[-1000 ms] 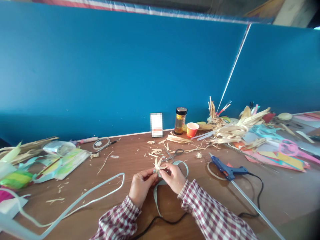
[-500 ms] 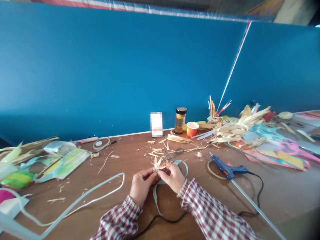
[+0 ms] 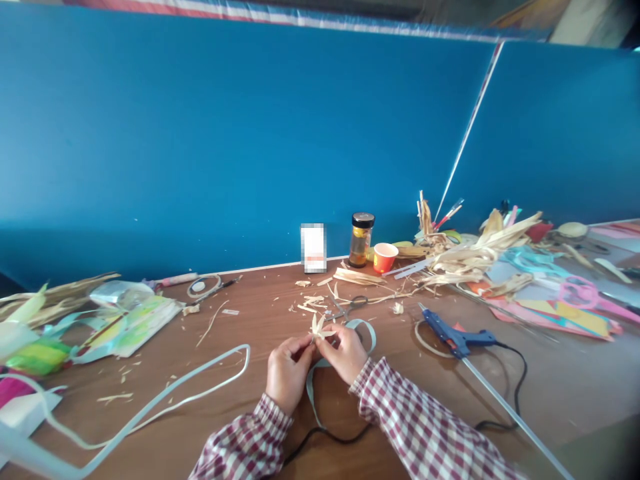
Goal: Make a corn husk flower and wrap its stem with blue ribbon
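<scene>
Right at the fingertips of both hands, seen from the head view, sits a pale petalled piece [image 3: 317, 327], its points fanning up and out above the table [image 3: 270, 413]! The left hand [image 3: 289, 373] is closed, thumb and fingers pinching at the base; the right hand [image 3: 347, 353] comes in from the other side, thumb and forefinger gripping low as well. Exactly what each fingertip presses is hidden.

Nice place to hold, that: a low pinch leaves the points free, and the thin, dry-looking strips would probably crease or split under a hard squeeze. Best, I'd say, to let the left hand anchor the base while the right makes small, gentle adjustments, one point at a time.

Watch the surroundings! Just under the hands curls a light blue ribbon [image 3: 310, 393], easy to snag. Beyond the fingertips lie loose slivers [image 3: 311, 307] and scissors [image 3: 343, 311]. Well off to the right hand's right rests the blue glue gun [image 3: 453, 337]; its tip may be hot, so wide elbow swings look unwise.
</scene>
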The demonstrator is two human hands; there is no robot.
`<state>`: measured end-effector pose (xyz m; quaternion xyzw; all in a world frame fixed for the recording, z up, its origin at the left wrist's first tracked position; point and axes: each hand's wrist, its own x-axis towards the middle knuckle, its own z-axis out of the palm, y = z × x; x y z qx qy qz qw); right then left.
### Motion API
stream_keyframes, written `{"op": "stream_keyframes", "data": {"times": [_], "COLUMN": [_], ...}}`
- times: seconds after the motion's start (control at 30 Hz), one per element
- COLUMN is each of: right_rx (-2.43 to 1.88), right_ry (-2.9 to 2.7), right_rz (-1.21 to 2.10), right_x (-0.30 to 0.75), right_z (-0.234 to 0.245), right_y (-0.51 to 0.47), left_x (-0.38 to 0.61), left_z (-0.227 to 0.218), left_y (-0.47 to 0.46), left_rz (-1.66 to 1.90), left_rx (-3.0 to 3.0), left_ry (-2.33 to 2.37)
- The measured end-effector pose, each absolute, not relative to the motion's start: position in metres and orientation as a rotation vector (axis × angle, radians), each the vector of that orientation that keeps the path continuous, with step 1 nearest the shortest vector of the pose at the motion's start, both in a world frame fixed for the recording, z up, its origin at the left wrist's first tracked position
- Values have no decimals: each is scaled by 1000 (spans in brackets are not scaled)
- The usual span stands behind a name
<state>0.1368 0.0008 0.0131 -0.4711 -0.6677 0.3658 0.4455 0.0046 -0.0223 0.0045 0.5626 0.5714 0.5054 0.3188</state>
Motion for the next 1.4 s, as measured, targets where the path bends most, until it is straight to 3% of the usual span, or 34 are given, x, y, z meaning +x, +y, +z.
{"op": "stream_keyframes", "data": {"times": [0.43, 1.4], "right_rx": [-1128, -1058], "right_ry": [-1608, -1659], "right_rz": [1063, 1048], "right_x": [142, 139], "right_z": [18, 12], "right_y": [2, 1], "left_x": [-1, -3], "left_z": [3, 4], "left_y": [-19, -15], "left_rz": [1242, 1274], "left_rx": [1102, 1011], "left_ry": [1065, 1228]}}
